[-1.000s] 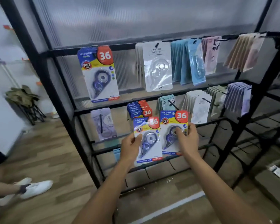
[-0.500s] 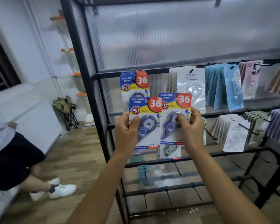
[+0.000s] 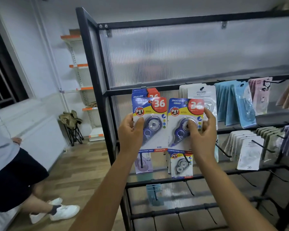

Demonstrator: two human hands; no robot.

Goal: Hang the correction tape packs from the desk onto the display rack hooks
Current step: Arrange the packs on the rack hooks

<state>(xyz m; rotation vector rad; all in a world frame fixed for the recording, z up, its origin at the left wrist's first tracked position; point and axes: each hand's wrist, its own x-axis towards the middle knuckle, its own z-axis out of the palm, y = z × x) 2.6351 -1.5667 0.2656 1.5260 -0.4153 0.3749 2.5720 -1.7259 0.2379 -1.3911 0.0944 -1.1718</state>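
Before the display rack (image 3: pixel 93 67), both hands grip one correction tape pack each: left (image 3: pixel 129 130), right (image 3: pixel 202 130)

Two correction tape packs are held upright side by side before the display rack (image 3: pixel 97 90). The left pack (image 3: pixel 151 125) and the right pack (image 3: pixel 183 125) each show a blue-yellow card, a red "36" circle at 1 o'clock and a purple dispenser under a clear blister. A matching stack (image 3: pixel 144 93) hangs just behind the left pack at 12 o'clock.
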